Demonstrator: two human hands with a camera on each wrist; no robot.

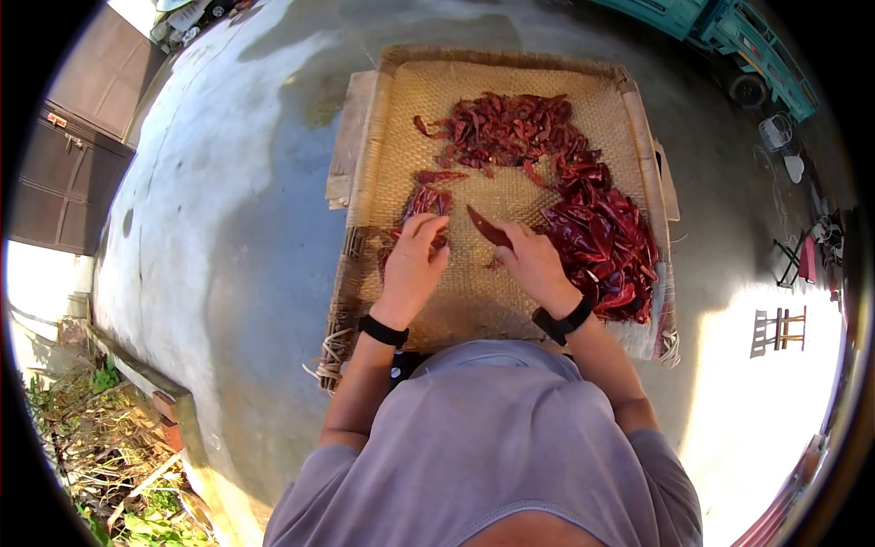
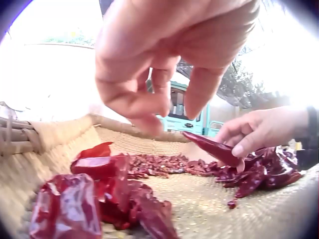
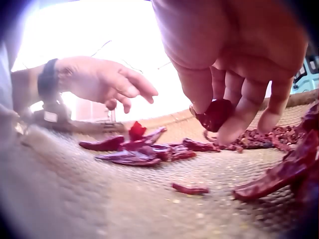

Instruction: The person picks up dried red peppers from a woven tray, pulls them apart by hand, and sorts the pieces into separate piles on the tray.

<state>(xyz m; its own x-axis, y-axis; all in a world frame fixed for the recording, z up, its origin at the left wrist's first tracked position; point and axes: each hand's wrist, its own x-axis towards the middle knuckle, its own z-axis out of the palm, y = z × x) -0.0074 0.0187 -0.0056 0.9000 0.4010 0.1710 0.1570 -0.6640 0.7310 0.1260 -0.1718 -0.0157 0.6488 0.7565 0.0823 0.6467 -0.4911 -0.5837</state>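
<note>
A woven bamboo tray (image 1: 392,118) lies on the concrete and carries dried red chilies. A big heap (image 1: 597,232) fills its right side and far end; a small pile (image 1: 426,201) sits left of centre. My left hand (image 1: 427,233) hovers just over the small pile (image 2: 104,199), fingers loosely bent and nothing between them (image 2: 164,107). My right hand (image 1: 510,242) pinches one long chili (image 1: 488,228) between thumb and fingers, lifted off the mat. That chili (image 2: 214,147) points toward the left hand, and its end (image 3: 217,113) shows under my fingertips.
Wooden boards (image 1: 351,128) stick out under the tray's left edge. Bare concrete (image 1: 228,228) surrounds the tray. A teal vehicle (image 1: 738,36) stands at the far right, a dark cabinet (image 1: 68,173) at the left, and plants (image 1: 109,456) grow near the lower left.
</note>
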